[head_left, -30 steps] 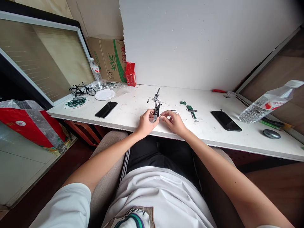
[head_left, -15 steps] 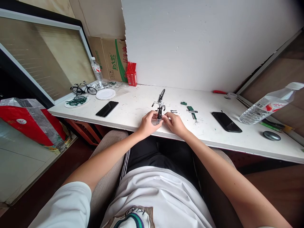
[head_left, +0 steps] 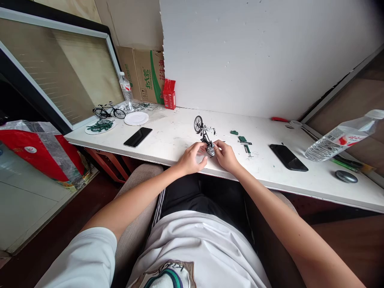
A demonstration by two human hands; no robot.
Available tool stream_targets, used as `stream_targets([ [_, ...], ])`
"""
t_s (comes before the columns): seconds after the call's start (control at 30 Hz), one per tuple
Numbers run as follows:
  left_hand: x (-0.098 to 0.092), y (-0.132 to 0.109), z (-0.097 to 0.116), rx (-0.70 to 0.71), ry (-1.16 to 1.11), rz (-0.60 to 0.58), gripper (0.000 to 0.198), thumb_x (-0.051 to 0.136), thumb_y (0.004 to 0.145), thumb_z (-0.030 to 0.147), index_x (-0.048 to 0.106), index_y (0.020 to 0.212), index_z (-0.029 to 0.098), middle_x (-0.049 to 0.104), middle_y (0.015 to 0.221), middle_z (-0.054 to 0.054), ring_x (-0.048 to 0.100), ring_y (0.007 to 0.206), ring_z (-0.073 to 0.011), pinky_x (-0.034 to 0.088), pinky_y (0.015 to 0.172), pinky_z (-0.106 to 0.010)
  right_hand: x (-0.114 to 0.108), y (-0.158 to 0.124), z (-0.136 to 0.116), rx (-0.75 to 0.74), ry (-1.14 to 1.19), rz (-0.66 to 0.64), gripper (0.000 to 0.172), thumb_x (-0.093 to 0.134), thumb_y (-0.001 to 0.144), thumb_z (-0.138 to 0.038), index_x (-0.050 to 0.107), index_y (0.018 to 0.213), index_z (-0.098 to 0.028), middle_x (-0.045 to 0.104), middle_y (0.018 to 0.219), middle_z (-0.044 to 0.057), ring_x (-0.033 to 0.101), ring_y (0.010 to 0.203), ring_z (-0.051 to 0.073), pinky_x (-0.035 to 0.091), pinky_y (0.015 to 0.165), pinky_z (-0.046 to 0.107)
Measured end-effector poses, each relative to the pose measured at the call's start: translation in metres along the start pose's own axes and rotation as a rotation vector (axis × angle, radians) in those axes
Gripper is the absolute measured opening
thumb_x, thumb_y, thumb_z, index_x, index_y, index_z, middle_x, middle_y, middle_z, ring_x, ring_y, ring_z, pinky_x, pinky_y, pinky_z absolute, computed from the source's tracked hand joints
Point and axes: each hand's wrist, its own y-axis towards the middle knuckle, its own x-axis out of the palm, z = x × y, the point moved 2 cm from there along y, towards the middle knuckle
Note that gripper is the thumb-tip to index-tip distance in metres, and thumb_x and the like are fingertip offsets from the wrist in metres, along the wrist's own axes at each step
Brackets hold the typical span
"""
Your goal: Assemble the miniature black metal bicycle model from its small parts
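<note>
A small black and silver model bicycle (head_left: 206, 134) stands near the desk's front edge, front wheel away from me and tilted to the left, silver rear rack toward me. My right hand (head_left: 225, 155) is closed on its rear part from the right, thumb and fingers pinching. On the other side, my left hand (head_left: 192, 158) is curved around the rear with thumb and fingers apart. Its fingertips are close to the frame, partly behind it; I cannot tell if they touch. To the right lie small green parts (head_left: 242, 139) and a green piece with thin pins (head_left: 247, 149).
A second model bicycle (head_left: 108, 111), a plate with green pieces (head_left: 100, 131), a white plate (head_left: 136, 118) and a phone (head_left: 138, 137) are left. On the right are another phone (head_left: 288, 157), a water bottle (head_left: 342, 136) and a dark oval object (head_left: 346, 176). A red box (head_left: 169, 94) stands at the back.
The model bicycle has turned, its front wheel swinging left and its rear rack now showing toward the right. My left thumb and fingers have spread apart, while my right hand has closed in on it.
</note>
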Motion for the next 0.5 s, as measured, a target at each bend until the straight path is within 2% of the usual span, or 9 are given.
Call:
stream_targets([
  [0.1,0.001,0.0008,-0.0051,-0.017,0.006,0.034,0.036,0.071,0.091,0.015,0.061,0.126,0.02,0.075,0.117,-0.013,0.075,0.107,-0.0254,0.064,0.095,-0.041,0.0002,0.0004,0.001,-0.005,0.004,-0.005,0.051,0.045,0.108,-0.067,0.062,0.091,-0.023,0.069,0.083,0.006,0.06,0.076,0.022,0.047,0.073,0.034],
  [0.23,0.0018,0.0034,-0.0079,-0.083,-0.034,0.06,0.022,0.069,0.097,0.017,0.064,0.118,0.02,0.076,0.109,-0.011,0.075,0.098,-0.0224,0.063,0.091,-0.038,0.0001,0.0005,-0.0016,-0.009,0.002,-0.022,0.049,0.047,0.108,-0.064,0.062,0.086,-0.022,0.069,0.08,0.006,0.059,0.074,0.022,0.046,0.074,0.034],
  [0.5,0.0014,0.0034,-0.0093,-0.134,-0.081,0.078,0.017,0.073,0.097,0.019,0.067,0.113,0.019,0.078,0.107,-0.011,0.076,0.097,-0.0219,0.062,0.091,-0.037,0.0011,0.0,0.0005,-0.042,0.018,-0.037,0.04,0.049,0.11,-0.054,0.062,0.089,-0.022,0.068,0.079,0.004,0.058,0.071,0.02,0.045,0.072,0.033],
])
